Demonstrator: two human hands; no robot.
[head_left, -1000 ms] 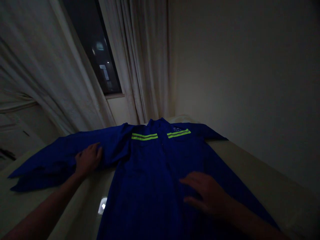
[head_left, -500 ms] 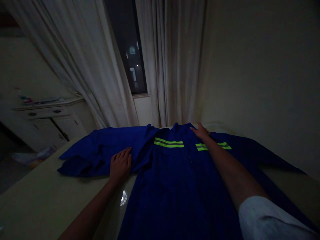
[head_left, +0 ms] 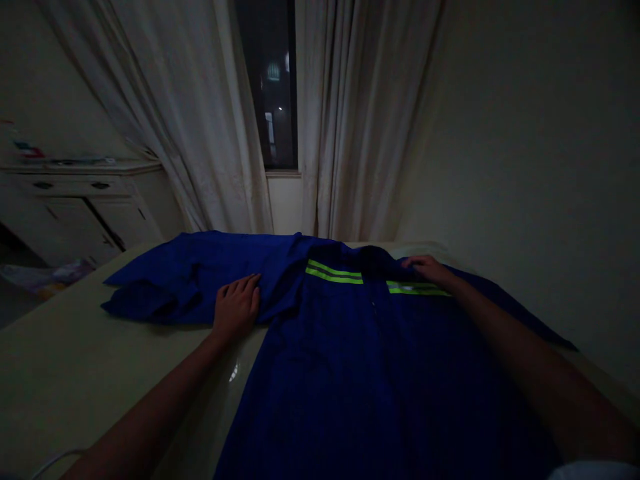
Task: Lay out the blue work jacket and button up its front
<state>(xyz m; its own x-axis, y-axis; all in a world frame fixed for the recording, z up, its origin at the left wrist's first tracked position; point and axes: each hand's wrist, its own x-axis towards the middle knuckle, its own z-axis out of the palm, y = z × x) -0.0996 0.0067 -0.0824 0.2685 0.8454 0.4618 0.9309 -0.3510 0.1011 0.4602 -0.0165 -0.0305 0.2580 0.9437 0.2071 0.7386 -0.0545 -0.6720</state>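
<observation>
A dark blue work jacket (head_left: 330, 360) with lime-and-grey reflective strips lies spread on the table, front up; its lower end runs out of view. My left hand (head_left: 237, 307) rests flat and open on the sleeve (head_left: 190, 267) at the left, near the armpit. At the shoulder on the right, my right hand (head_left: 429, 269) has its fingers bent and drawn together on the cloth above the reflective strip (head_left: 417, 288). Dim light hides how much fabric is between them. My right forearm covers part of the sleeve on that side.
The pale, glossy table (head_left: 60, 373) has its far edge close to the curtains (head_left: 345, 133) and wall. A white cabinet (head_left: 95, 207) with things on top stands at the left. A thin cable (head_left: 57, 457) shows at the lower left.
My right hand has shifted right from beside the collar to the shoulder, its fingers drawn closer together. The reflective strip there lies straighter. My left hand stays on the sleeve; the view has turned slightly.
</observation>
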